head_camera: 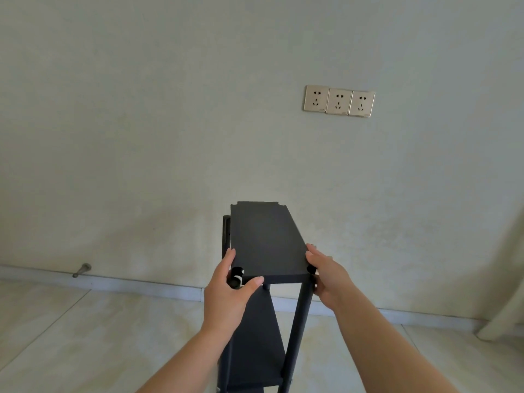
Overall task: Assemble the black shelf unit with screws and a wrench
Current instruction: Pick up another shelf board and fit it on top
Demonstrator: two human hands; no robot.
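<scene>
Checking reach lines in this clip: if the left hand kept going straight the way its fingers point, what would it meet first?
The left hand grips the near left corner of the flat black top shelf panel. Fingers point up and away, so it would probably meet the black upright post beside the panel first; depth is unclear.

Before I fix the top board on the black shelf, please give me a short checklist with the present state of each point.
1. Left hand holds the top board at its near left corner: ok.
2. Right hand holds the near right corner: ok.
3. Board seated on the near right post: cannot tell.
4. Far corners seated: cannot tell.
5. Screws and wrench within reach: cannot tell, none visible.
</scene>
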